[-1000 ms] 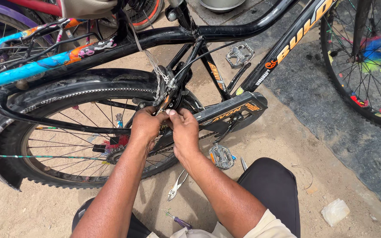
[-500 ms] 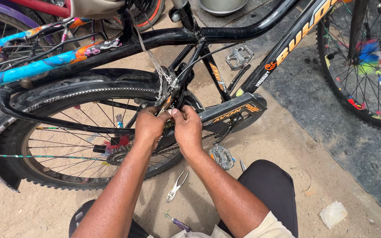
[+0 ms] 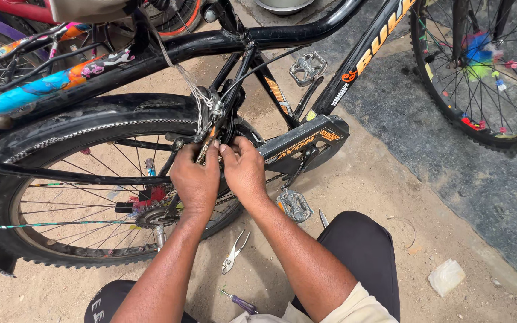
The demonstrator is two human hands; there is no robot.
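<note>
Now both hands are up at the rear brake (image 3: 213, 122) of the black bicycle (image 3: 306, 36), above the rear wheel (image 3: 61, 239). Left hand (image 3: 195, 182) pinches a small orange-tipped part at the brake arm; right hand (image 3: 245, 170) is curled tight beside it, contents can't tell. Versus a second ago, the hands sit slightly higher and closer to the caliper, thumbs almost touching. Pliers (image 3: 234, 252) and a purple screwdriver (image 3: 239, 301) lie untouched on the sandy ground by the knees, same place as before.
</note>
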